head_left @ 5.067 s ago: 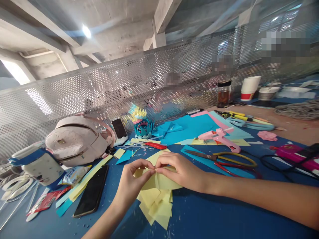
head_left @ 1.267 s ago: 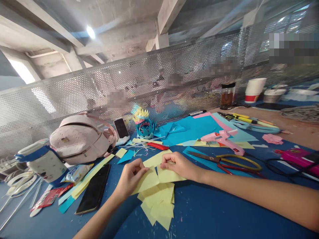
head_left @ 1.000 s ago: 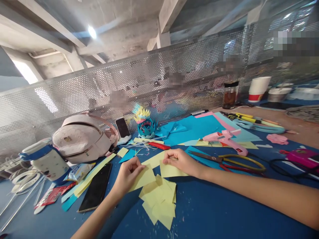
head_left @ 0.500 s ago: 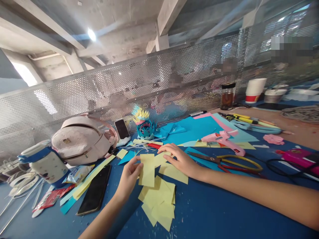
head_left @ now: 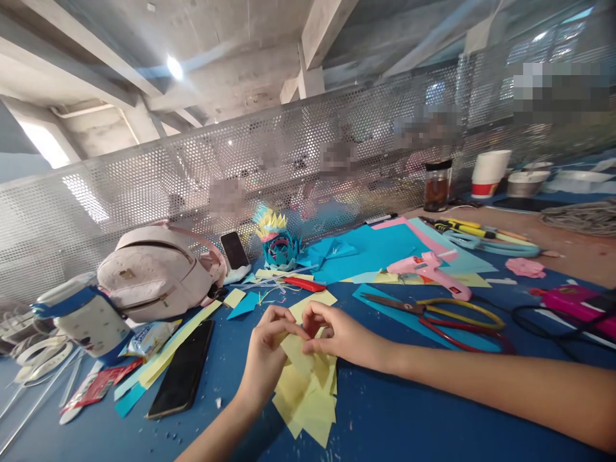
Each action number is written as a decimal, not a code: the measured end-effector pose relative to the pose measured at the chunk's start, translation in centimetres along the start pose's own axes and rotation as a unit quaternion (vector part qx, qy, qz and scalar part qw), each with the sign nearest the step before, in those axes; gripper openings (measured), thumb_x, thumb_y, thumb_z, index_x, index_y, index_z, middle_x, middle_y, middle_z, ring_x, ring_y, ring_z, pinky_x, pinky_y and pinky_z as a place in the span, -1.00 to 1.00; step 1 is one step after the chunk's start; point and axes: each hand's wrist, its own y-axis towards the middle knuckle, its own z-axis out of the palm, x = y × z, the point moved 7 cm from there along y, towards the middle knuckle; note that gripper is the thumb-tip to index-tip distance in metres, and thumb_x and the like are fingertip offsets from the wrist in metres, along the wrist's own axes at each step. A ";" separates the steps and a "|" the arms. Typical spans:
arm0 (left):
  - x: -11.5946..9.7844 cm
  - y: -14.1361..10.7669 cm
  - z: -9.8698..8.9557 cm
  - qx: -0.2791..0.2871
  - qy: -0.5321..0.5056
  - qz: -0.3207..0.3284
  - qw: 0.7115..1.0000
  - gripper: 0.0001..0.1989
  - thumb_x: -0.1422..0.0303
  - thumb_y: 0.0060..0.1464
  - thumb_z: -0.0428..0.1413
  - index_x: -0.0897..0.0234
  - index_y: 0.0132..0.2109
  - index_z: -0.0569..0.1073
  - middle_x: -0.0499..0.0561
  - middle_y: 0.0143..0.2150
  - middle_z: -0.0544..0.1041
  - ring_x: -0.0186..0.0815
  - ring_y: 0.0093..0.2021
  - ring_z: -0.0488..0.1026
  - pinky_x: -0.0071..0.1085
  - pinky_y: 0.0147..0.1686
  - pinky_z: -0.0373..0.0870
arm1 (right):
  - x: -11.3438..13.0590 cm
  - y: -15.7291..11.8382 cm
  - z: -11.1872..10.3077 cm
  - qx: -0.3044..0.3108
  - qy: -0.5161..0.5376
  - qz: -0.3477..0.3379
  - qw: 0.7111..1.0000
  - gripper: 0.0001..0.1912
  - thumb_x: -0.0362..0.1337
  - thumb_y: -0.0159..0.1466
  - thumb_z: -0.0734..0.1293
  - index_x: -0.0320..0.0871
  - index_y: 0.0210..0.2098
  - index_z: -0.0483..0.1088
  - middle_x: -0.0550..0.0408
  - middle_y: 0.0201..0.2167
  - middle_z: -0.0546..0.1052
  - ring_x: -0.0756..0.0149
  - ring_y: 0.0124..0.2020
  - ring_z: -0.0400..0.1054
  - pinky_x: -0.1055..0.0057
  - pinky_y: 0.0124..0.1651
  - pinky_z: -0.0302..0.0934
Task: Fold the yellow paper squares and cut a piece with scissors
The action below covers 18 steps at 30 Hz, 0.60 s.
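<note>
Both hands meet above a pile of pale yellow paper pieces on the blue table. My left hand pinches a yellow paper piece at its upper part. My right hand has its fingers curled together at the same piece, by its top edge, touching or nearly touching the left fingertips. Behind the hands lies another yellow piece, partly hidden by the right fingers. A red cutter rests just beyond it.
Scissors and a pink glue gun lie on the right. Blue sheets and a folded-paper model stand behind. A phone, snack packet, mug and backpack are on the left.
My right hand has left the yellow pieces on the table and come to the piece in my left hand. That piece has tilted, and my left hand has moved slightly right.
</note>
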 end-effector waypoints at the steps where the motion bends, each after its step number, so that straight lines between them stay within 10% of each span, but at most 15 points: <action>1: -0.2 -0.1 0.1 0.001 0.005 0.002 1.000 -0.90 0.46 -0.07 0.18 0.23 -0.46 0.59 0.04 -0.29 0.32 -0.22 -0.21 0.34 -0.40 -0.23 0.29 | -0.1 0.0 0.1 0.002 0.015 0.000 1.000 -0.64 -0.13 0.03 0.45 -0.15 -0.35 0.23 0.19 -0.41 0.35 0.40 -0.35 0.28 0.53 -0.37 0.16; 8: 0.7 -0.4 -0.2 -0.019 -0.078 -0.060 0.995 -0.71 0.25 0.15 0.00 0.21 -0.01 0.38 0.07 -0.20 0.42 -0.24 -0.19 0.39 -0.40 -0.22 0.34 | -0.6 0.3 -0.4 -0.013 0.032 0.020 0.999 -0.59 -0.11 0.01 0.45 -0.15 -0.33 0.21 0.24 -0.50 0.34 0.44 -0.46 0.26 0.55 -0.45 0.08; 18: 3.8 -0.5 0.3 -0.006 -0.114 -0.140 0.984 -0.67 0.17 -0.15 0.26 0.31 -0.44 0.34 -0.09 -0.54 0.39 -0.39 -0.51 0.34 -0.52 -0.48 0.25 | -0.9 0.5 -1.3 -0.052 0.015 0.009 0.998 -0.59 -0.04 -0.01 0.44 -0.19 -0.40 0.26 0.22 -0.52 0.32 0.43 -0.47 0.22 0.53 -0.43 0.09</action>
